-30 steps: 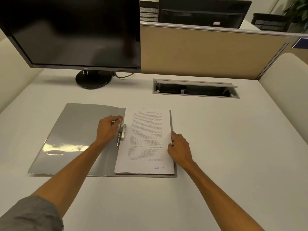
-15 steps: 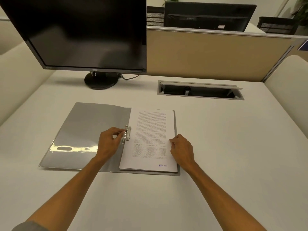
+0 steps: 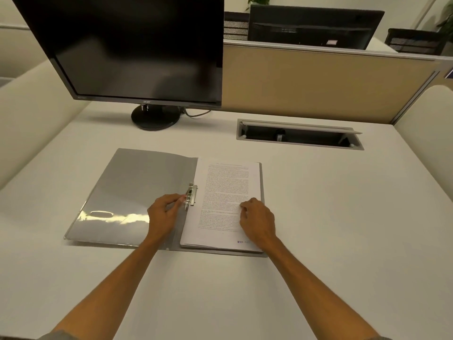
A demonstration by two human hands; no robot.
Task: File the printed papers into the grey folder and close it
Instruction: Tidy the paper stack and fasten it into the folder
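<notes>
The grey folder [image 3: 132, 190] lies open and flat on the white desk, its glossy cover spread to the left. A stack of printed papers [image 3: 228, 190] rests on its right half. A metal clip [image 3: 190, 196] stands along the spine at the papers' left edge. My left hand [image 3: 164, 214] pinches the lower end of the clip with thumb and forefinger. My right hand [image 3: 257, 222] lies on the lower right of the top page, fingers curled and pressing it down.
A black monitor [image 3: 137, 52] on a round stand [image 3: 155, 117] is at the back left. An open cable tray [image 3: 299, 137] is set into the desk behind the folder. A tan partition [image 3: 318, 82] closes the far edge.
My left hand has slid down the spine from the clip's top to its lower end. My right hand has shifted from the papers' right edge onto the page.
</notes>
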